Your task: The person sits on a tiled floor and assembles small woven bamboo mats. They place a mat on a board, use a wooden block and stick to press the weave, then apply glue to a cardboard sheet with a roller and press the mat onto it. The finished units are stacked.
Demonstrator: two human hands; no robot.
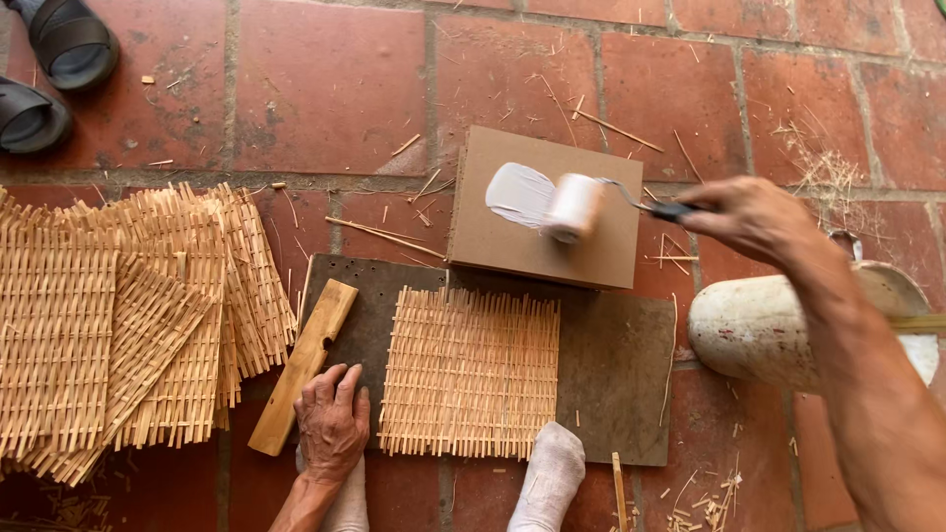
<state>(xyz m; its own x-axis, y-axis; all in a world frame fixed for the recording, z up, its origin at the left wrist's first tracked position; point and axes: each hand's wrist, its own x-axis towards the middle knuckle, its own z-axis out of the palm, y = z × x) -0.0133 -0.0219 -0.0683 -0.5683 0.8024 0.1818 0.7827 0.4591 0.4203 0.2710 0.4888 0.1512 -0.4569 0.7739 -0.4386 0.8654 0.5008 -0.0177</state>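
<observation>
Right hand: clamped on paint roller handle, spreading white glue on the brown board at 12 o'clock.
Left hand: flat, fingers spread, resting by the wooden stick at 7 o'clock.
Woven mat: centre, on dark board.
Mat stack: 9 o'clock.
Glue pot: 3 o'clock, within reach.

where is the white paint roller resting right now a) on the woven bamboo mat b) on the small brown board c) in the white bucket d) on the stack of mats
b: the white paint roller, held by the right hand, sits on the small brown board beside a white smear, above the woven bamboo mat.
</observation>
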